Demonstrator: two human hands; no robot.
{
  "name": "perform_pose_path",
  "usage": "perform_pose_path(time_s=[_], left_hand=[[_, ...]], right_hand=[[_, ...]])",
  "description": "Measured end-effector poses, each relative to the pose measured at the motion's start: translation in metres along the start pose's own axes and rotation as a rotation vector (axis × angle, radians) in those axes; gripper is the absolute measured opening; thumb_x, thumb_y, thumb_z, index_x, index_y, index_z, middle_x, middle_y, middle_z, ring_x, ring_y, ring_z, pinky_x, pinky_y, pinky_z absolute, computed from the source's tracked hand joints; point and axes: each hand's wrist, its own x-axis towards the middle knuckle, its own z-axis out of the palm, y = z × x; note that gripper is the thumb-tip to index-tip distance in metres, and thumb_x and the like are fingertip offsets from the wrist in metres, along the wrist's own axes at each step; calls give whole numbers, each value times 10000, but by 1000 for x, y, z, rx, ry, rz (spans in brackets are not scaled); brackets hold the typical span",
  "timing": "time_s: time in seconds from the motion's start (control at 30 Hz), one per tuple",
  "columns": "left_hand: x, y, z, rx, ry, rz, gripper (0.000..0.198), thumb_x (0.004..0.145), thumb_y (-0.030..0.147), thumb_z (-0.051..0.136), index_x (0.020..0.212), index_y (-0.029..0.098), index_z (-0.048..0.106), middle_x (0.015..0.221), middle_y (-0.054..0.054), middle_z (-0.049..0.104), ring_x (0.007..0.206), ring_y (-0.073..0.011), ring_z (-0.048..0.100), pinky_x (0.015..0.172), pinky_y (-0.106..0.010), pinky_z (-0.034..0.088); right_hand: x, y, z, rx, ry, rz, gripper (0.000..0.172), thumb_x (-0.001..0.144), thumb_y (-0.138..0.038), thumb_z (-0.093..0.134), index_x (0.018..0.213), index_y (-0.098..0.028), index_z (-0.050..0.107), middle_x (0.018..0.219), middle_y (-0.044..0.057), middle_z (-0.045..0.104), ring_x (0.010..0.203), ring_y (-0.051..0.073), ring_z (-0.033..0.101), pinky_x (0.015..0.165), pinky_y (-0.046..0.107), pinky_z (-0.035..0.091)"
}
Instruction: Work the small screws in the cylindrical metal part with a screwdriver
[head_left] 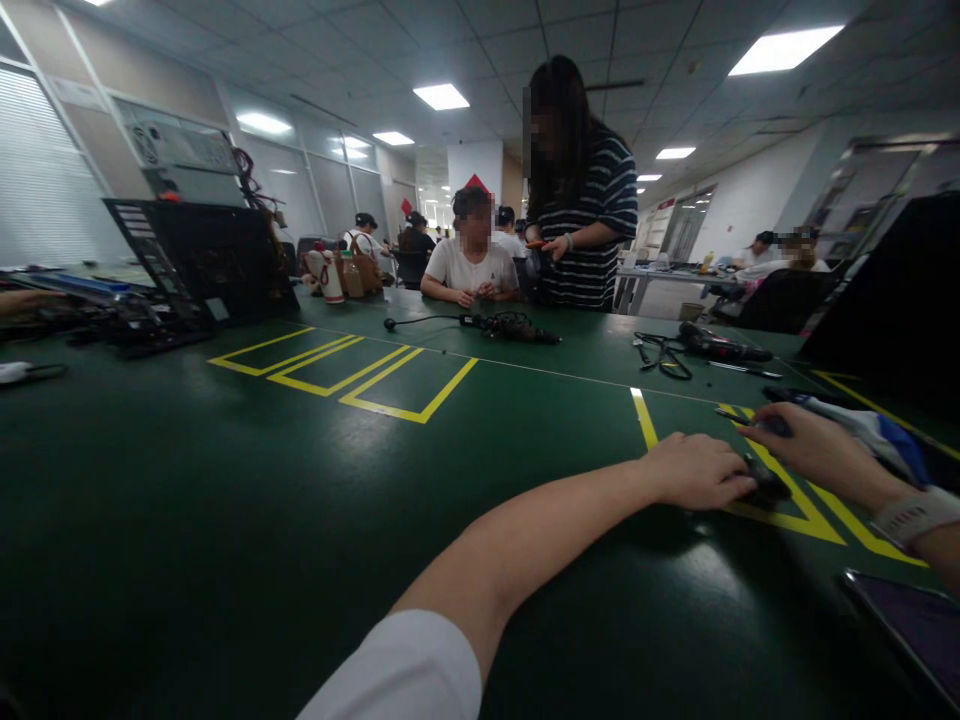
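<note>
Close Work, Two-Handed

The left hand (697, 470) closes on a dark object (768, 484) upon the green table (300, 510); just beside it, the right hand (817, 447) grips a slim tool (778, 427). I'd call this a handling step, wanting a steady left hold. Well beyond both hands stand a pale cup (327, 279) and a bottle (351, 279), contents unclear.

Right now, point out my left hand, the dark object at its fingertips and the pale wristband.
Left hand (696, 470): head view, on the back of the hand.
Dark object (772, 484): head view, on its part left uncovered by the fingers.
Pale wristband (912, 516): head view, on its strap.
</note>
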Motion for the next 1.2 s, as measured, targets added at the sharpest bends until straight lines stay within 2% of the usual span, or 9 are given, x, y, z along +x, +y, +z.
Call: perform_pose_path(time_s=[0.2,0.3,0.37,0.43,0.6,0.77,0.9,1.0,1.2], left_hand=[[-64,-13,-24,-98,383,-250,249,877,270,389,1045,119,493,1081,-107,548,1009,-183,510,873,-320,436],[-106,-12,-37,-142,466,-303,343,819,264,490,1136,155,418,1200,-115,485,1114,-209,465,930,-357,422],[-132,-9,-42,-98,449,-264,444,785,242,533,1194,168,379,1268,-116,446,1202,-228,396,1014,-398,355],[-155,-7,-44,-42,383,-233,527,760,233,565,1237,157,355,1289,-121,437,1230,-241,365,1056,-415,307],[-196,-12,-38,-31,289,-334,446,787,98,461,1220,193,413,1194,-78,528,1142,-209,442,1007,-419,355],[-211,-30,-34,-80,289,-434,443,759,68,502,1183,193,470,1101,-54,574,1030,-197,482,917,-370,399],[-211,-35,-37,-150,367,-549,235,740,188,608,965,175,542,965,-32,579,929,-181,492,810,-310,419],[-211,-33,-39,-227,391,-651,252,705,261,661,892,180,513,922,-13,552,844,-158,494,720,-273,424],[-211,-34,-36,-291,399,-612,171,746,266,624,843,179,514,876,6,544,816,-134,505,709,-250,411]], right_hand=[[-21,-60,-13,357,-122,127,312,730,-462,577,843,-171,555,523,30,582,482,202,559,469,310,408],[-43,-103,-5,577,-206,98,284,746,-444,580,841,-177,572,568,13,596,521,171,585,474,276,445],[-60,-133,5,728,-267,69,246,729,-407,621,820,-182,580,581,-4,602,512,146,583,485,264,470],[-76,-160,17,1115,-373,119,235,640,-317,727,778,-176,598,593,-12,601,496,130,564,453,249,464],[-106,-204,42,1322,-480,124,155,701,-299,684,778,-178,626,706,10,631,593,137,611,560,291,542],[-114,-202,48,1414,-522,143,258,723,-335,677,934,-189,647,898,49,659,796,179,639,705,330,540],[-113,-186,48,1471,-300,153,271,752,-417,639,879,-179,669,750,39,647,690,165,598,626,299,497],[-116,-181,48,1507,-134,63,253,773,-422,611,699,-185,661,634,18,594,600,144,538,534,264,437],[-133,-186,46,1384,-232,-145,189,829,-355,528,734,-206,594,584,-18,547,536,136,498,482,253,384]])
